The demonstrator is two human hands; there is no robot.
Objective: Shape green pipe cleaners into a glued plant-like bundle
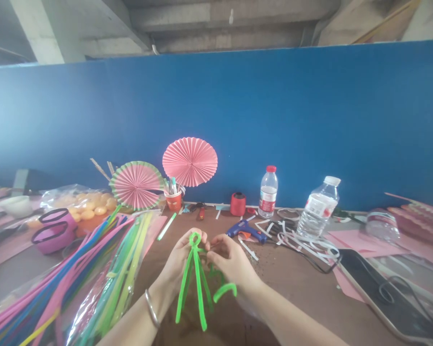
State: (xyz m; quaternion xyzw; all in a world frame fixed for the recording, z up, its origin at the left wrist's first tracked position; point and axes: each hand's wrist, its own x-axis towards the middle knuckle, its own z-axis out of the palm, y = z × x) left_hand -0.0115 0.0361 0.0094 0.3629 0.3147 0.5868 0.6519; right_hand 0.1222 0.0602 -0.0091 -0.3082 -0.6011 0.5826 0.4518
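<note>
A bright green pipe cleaner figure [198,278] hangs between my hands, with a small loop at its top and several long legs pointing down. My left hand [183,247] pinches it behind the loop. My right hand [234,262] has its thumb and fingers closed on a green pipe cleaner strand beside the loop. Below that hand a curved green end [225,291] sticks out. Both hands are above the brown tabletop [187,334]. The fingertips of my left hand are partly hidden by the green loop.
Bundles of coloured pipe cleaners [75,278] cover the left side. Behind are pink paper fans [189,161], a cup of pens [173,201] and a red-capped bottle [268,192]. A blue glue gun [246,230], white strips [306,245], another bottle [318,206] and a phone [386,293] lie rightward.
</note>
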